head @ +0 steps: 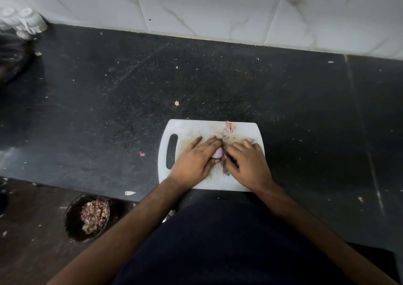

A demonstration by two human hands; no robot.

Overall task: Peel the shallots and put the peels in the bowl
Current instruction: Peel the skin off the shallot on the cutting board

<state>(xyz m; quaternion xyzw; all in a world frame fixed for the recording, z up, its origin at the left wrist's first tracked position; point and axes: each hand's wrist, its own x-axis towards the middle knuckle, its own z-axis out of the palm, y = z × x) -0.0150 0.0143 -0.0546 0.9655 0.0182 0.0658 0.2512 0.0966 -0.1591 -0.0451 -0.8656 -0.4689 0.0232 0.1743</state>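
Observation:
A pale pink shallot (pixel 218 153) rests on the white cutting board (pixel 187 129), pinned under the fingers of my left hand (pixel 196 160). My right hand (pixel 246 160) is right beside it, fingers curled at a strip of purple peel (pixel 224 167) that hangs off the shallot. Another scrap of peel (pixel 229 126) lies at the board's far edge. A dark bowl (pixel 74 223) holding a heap of peels (pixel 94 216) sits lower down at the left, below the counter's front edge.
The board lies on a black stone counter (pixel 109 101) sprinkled with small peel bits. A tiled white wall (pixel 207 5) runs along the back. White jars (pixel 21 20) stand at the far left corner. My dark-clothed body fills the bottom middle.

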